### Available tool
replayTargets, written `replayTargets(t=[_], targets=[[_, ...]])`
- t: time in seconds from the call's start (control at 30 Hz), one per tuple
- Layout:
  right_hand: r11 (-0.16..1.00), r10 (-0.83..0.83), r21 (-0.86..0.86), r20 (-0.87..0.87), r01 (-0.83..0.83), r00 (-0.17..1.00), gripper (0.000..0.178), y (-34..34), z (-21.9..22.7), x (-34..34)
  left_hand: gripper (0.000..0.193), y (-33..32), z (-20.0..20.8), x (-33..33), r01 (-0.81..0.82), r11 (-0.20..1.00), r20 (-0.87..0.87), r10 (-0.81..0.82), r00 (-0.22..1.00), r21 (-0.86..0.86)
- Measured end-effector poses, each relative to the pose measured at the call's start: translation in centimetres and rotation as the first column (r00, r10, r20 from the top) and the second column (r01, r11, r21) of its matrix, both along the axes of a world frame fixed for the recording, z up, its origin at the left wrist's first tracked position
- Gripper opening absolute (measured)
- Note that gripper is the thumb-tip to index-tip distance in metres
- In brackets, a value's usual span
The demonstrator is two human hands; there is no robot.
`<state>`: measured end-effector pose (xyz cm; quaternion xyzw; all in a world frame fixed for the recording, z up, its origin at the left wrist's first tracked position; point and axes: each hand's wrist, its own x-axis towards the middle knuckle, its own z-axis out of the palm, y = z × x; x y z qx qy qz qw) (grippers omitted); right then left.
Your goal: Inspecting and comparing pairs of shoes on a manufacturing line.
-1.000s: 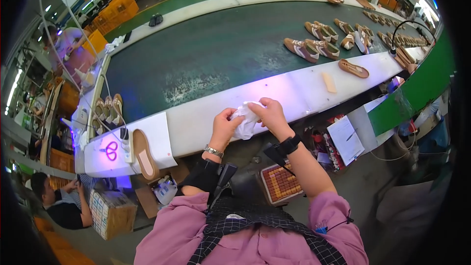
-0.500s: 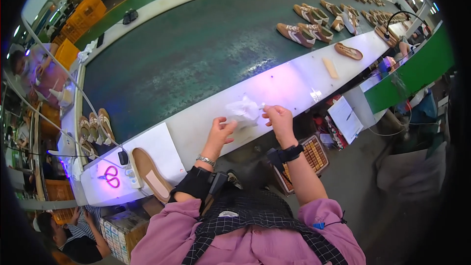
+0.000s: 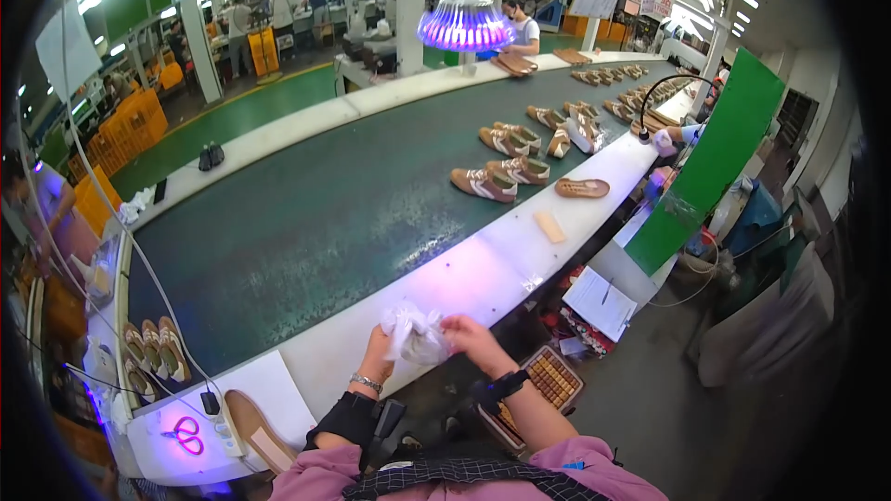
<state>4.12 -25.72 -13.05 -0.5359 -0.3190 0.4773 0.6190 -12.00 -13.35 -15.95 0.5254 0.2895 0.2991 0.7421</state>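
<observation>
A crumpled, see-through white plastic bag (image 3: 408, 329) is bunched up between my two hands, over the near edge of the white ledge. My left hand (image 3: 376, 355) grips its left side, with the fingertips partly hidden behind the plastic. On the opposite side, my right hand (image 3: 471, 338) pinches the bag's edge between thumb and fingers. Whether anything lies inside the bag I cannot make out.
Brown-and-white sneakers (image 3: 484, 184) stand on the green conveyor belt (image 3: 278, 223). Along the white ledge lie a tan insole-like piece (image 3: 549, 227), a brown shoe piece (image 3: 582, 188), pink-handled scissors (image 3: 188, 436) and a large tan sole (image 3: 257, 427). A purple-lit lamp (image 3: 466, 20) hangs overhead.
My left hand, apart from the bag with spread fingers before, has closed on it. Both hands now hold the bag close together. The view has tilted up, bringing the lamp into sight.
</observation>
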Motion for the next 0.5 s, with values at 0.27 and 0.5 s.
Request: replayTargets(t=[0.27, 0.5], targets=[[0.999, 0.045, -0.027, 0.299, -0.039, 0.953, 0.019, 1.3, -0.6, -0.3, 0.021, -0.9, 2.4, 0.5, -0.101, 0.989, 0.014, 0.1, 0.995, 0.11], [0.995, -0.094, 0.041, 0.249, 0.087, 0.964, 0.011, 3.4, 0.8, 3.1, 0.016, 2.4, 0.1, -4.3, -0.434, 0.896, -0.223, 0.443, 0.868, 0.093]])
